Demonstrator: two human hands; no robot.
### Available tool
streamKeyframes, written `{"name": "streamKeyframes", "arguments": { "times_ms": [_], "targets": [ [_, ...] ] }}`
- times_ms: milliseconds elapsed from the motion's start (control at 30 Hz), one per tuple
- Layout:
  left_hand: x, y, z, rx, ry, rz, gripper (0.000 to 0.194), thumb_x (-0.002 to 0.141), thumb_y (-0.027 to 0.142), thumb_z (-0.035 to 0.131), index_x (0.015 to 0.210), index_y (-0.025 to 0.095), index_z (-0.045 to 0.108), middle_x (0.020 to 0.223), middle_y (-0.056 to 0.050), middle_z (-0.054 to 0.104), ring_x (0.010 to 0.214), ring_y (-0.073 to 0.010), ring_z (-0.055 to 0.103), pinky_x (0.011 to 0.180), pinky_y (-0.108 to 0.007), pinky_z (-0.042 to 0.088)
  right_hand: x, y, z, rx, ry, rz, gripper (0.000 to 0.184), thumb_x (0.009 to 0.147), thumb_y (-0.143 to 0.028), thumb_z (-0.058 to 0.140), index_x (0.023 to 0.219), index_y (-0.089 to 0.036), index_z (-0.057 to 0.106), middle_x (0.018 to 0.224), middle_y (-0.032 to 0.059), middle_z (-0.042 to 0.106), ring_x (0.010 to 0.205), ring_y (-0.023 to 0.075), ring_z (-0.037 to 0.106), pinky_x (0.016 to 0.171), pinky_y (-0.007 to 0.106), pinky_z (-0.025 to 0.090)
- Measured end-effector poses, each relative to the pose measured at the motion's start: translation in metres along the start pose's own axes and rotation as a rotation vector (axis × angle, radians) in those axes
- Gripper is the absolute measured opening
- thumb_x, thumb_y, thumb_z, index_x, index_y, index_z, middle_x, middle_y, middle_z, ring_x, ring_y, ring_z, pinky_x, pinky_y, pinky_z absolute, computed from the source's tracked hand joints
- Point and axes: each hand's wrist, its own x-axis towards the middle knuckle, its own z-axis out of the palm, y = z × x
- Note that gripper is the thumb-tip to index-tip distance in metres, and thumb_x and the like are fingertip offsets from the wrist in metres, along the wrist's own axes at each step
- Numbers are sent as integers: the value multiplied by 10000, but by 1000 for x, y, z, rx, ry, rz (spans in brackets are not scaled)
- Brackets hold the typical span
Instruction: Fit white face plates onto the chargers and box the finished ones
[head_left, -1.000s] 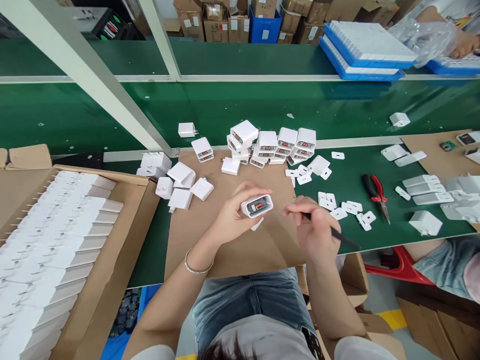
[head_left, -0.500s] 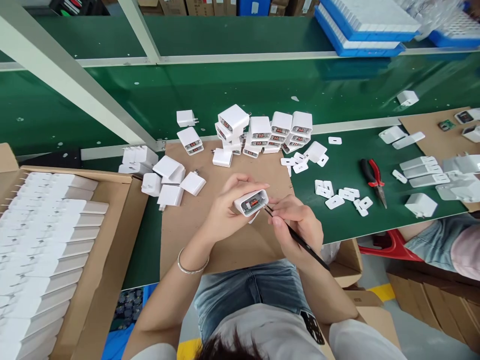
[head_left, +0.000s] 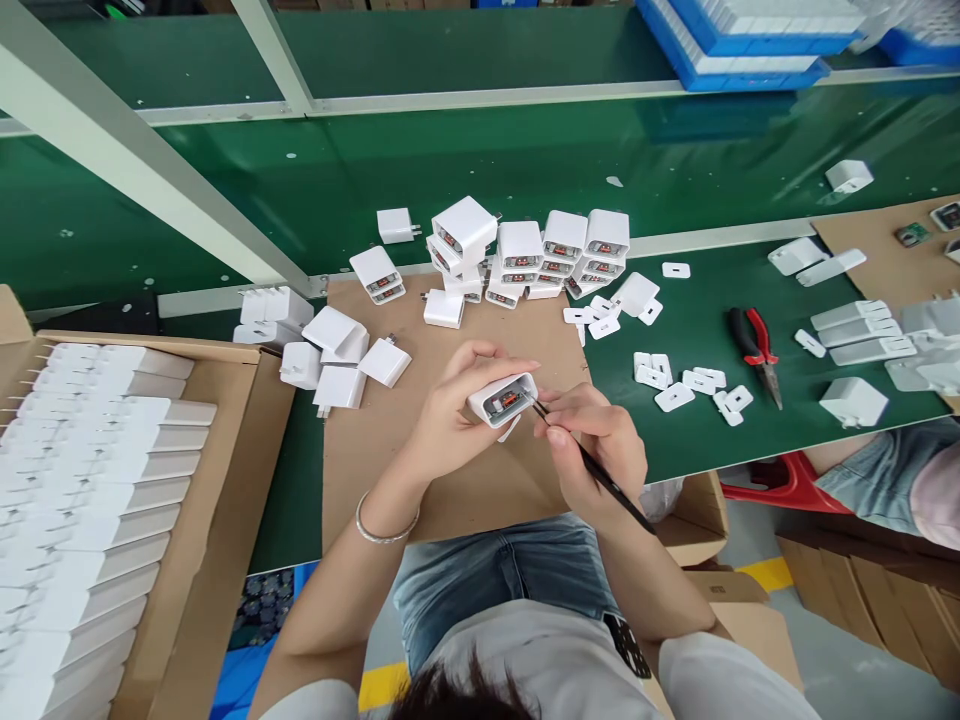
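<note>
My left hand (head_left: 455,410) is closed round a white charger housing (head_left: 501,400) whose open end faces up and shows a circuit board with an orange part. Pinched in my right hand (head_left: 595,440) is a pair of black tweezers (head_left: 611,484), its tips at the right rim of that opening. Whether the tips touch anything inside is too small to tell. A small white piece (head_left: 509,430) shows just below the housing, partly hidden. Both hands are above a brown cardboard sheet (head_left: 450,500) on the green table.
Stacked open housings (head_left: 519,245) stand at the back, and closed chargers (head_left: 341,385) lie to the left. A carton of chargers (head_left: 240,480) fills the far left. Small white end plates (head_left: 675,397) and red-black pliers (head_left: 754,350) lie right, near another person's leg (head_left: 862,480).
The tweezer tips have shifted slightly up and left, closer into the housing's opening. My head view has tilted a little; both hands keep their holds.
</note>
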Motion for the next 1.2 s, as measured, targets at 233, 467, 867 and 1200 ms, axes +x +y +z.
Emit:
{"name": "streamKeyframes", "arguments": {
  "times_ms": [233,467,867,1200],
  "targets": [
    [0,-1,0,51,-30,54,398,906,217,716,1294,303,709,1198,-99,566,1068,-217,643,899,-344,589,11,-11,-9,-14,-74,94,114,987,-162,567,976,-275,569,817,0,635,778,183,616,796,404,580],
    [1,-8,1,98,-59,76,380,916,183,684,1281,285,710,1202,-107,564,1128,-234,626,906,-345,572,17,-17,-20,-74,-150,241,139,1021,-233,550,884,-252,540,780,-11,576,704,149,543,683,312,489],
    [2,-11,2,-48,58,-105,396,873,248,763,1267,269,725,1226,-110,642,1082,-228,652,831,-306,602,20,64,-63,-582,-636,101,278,991,-109,415,1069,-235,650,1041,109,658,942,288,557,838,442,477],
    [12,-15,-1,-358,219,-272,377,850,323,796,1186,204,674,1200,-108,735,663,-86,618,542,-209,551,14,65,-25,-445,-898,-32,238,997,-300,616,1227,-241,641,1254,91,634,1146,280,553,968,436,482]
  ]
}}
